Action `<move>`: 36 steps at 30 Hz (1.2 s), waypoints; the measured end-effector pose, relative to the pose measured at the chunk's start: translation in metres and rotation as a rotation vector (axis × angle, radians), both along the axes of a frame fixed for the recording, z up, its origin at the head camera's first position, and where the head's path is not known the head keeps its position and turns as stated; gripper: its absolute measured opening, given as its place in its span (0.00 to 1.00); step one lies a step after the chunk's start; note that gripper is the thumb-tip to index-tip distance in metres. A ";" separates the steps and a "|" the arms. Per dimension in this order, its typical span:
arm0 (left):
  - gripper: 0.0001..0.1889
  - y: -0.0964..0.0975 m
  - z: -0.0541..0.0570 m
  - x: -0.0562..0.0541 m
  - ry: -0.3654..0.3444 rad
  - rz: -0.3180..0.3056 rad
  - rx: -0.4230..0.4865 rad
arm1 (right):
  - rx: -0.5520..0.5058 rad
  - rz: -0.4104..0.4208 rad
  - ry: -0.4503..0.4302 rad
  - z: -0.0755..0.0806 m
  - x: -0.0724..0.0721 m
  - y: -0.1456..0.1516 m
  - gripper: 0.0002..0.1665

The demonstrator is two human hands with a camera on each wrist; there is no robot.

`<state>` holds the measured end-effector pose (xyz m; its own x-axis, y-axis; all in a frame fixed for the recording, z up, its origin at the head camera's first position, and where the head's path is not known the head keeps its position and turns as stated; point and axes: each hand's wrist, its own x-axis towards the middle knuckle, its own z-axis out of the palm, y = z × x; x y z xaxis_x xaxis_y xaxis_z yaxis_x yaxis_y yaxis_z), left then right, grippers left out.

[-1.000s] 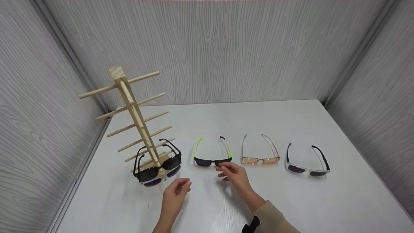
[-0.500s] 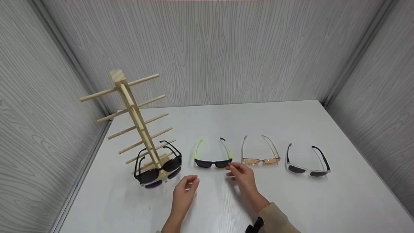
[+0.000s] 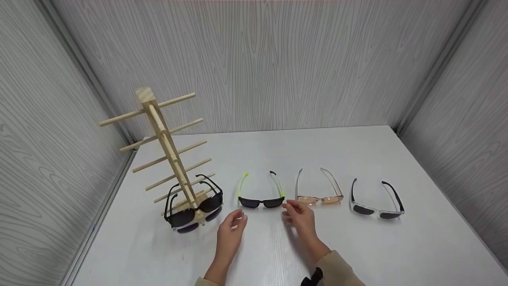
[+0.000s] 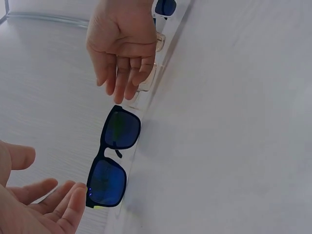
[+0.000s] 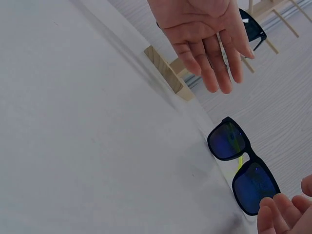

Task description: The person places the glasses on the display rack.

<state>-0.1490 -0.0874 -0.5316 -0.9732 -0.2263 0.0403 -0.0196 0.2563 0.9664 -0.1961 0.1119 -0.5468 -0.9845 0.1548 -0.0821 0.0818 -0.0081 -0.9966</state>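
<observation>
Sunglasses with a black front and neon-yellow arms (image 3: 250, 203) lie unfolded on the white table, lenses facing me. Just below their left corner is my left hand (image 3: 229, 235), fingers loosely bent and holding nothing. My right hand (image 3: 303, 221) hovers by the right corner, its fingers relaxed too. In the left wrist view, the left fingertips (image 4: 75, 202) come right up to the frame's lower end. The right wrist view shows the right fingertips (image 5: 269, 210) overlapping the edge of the near lens (image 5: 254, 187). Both palms face the sunglasses from opposite sides.
A wooden display rack (image 3: 168, 151) with crossbars stands at left, two pairs of dark sunglasses (image 3: 182, 217) hanging low on it. Right of the hands lie clear peach-tinted glasses (image 3: 307, 200) and white-fronted sunglasses (image 3: 364, 209) with black arms. Grey wood-grain panels (image 3: 254, 63) enclose the table.
My left hand has moved right and forward to the sunglasses' left corner. My right hand has slid right, from in front of the right lens to the outer corner. The sunglasses stay put.
</observation>
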 end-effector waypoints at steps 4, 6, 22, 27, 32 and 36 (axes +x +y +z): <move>0.23 0.004 -0.003 -0.002 0.011 -0.026 -0.007 | 0.018 -0.034 0.027 -0.001 0.000 0.001 0.19; 0.24 0.006 -0.004 -0.004 0.011 -0.028 -0.016 | 0.037 -0.041 0.032 -0.002 -0.001 0.001 0.19; 0.29 0.009 -0.011 -0.021 0.030 0.013 0.007 | 0.045 0.019 0.033 -0.006 -0.011 -0.007 0.24; 0.29 0.011 -0.015 -0.026 0.010 0.045 0.038 | 0.036 0.029 0.021 -0.007 -0.012 -0.008 0.25; 0.32 0.014 -0.017 -0.033 -0.006 0.061 0.063 | 0.046 0.007 0.009 -0.007 -0.016 -0.007 0.24; 0.32 0.013 -0.019 -0.038 -0.029 0.078 0.069 | 0.056 0.006 -0.020 -0.006 -0.020 -0.008 0.25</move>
